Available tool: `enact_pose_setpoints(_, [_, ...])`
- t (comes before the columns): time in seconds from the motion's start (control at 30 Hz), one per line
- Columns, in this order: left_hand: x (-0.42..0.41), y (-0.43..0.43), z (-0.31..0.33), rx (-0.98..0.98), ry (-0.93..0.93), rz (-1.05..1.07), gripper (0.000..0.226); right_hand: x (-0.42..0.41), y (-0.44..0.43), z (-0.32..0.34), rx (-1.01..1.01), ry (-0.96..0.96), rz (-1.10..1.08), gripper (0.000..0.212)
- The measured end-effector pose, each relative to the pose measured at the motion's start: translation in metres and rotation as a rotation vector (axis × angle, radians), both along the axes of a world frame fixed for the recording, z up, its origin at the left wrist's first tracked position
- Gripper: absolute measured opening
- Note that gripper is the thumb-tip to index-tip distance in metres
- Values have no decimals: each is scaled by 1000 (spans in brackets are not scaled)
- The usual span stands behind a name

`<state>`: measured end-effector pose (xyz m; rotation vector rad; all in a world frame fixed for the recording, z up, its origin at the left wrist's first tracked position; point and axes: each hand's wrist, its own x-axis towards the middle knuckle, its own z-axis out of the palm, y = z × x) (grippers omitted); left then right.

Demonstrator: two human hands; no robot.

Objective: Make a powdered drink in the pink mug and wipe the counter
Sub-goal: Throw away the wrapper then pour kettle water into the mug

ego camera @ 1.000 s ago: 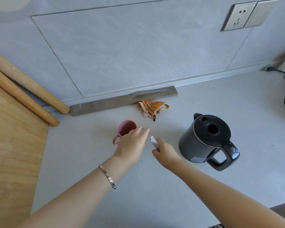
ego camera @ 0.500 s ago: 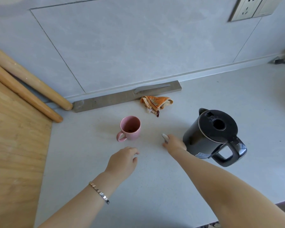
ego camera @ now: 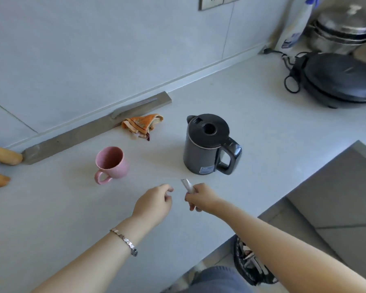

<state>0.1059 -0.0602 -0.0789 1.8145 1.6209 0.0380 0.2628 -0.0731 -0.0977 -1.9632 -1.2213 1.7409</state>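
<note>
- Two hands reach over the pale tabletop [ego camera: 262,127] in the head view, near the middle.
- One right hand [ego camera: 200,197] is closed round one small white sachet [ego camera: 187,185], whose top pokes out above the fingers.
- One left hand [ego camera: 154,203] hovers just left of it, fingers loosely curled with thumb and forefinger nearly pinched; it has hold of nothing that I can see. One silver bracelet [ego camera: 125,242] sits on that wrist.
- One pink mug [ego camera: 111,163] stands upright, far-left of the hands, handle turned toward the near side; its contents cannot be told.
- One dark kettle [ego camera: 207,144] stands right of the mug, lid on, handle to the right.
- One orange cloth [ego camera: 143,125] lies crumpled by the far wall, between mug and kettle.
- Two wooden rolling pins [ego camera: 2,156] show their ends at the left edge.
</note>
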Motion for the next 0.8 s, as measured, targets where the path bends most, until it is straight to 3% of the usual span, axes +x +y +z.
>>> enact_pose_setpoints(0.23, [101,-23,-19,-186,-45,-267,23,118,-111,-16,-18,143,-506,23])
enact_pose_setpoints(0.33, [123,-30,-25,-222,-67,-332,20,150,-157,-45,-75,24,-823,20])
enact_pose_setpoints(0.47, [139,-37,-37,-276,-86,-349,17,181,-200,-103,-290,-183,-1070,23])
enact_pose_setpoints(0.63, [134,-37,-48,-292,-63,-336,16,204,-215,-150,-531,-311,-1081,32])
enact_pose_setpoints(0.8, [128,-29,-50,-305,-51,-306,17,210,-201,-151,-572,-349,-999,16])
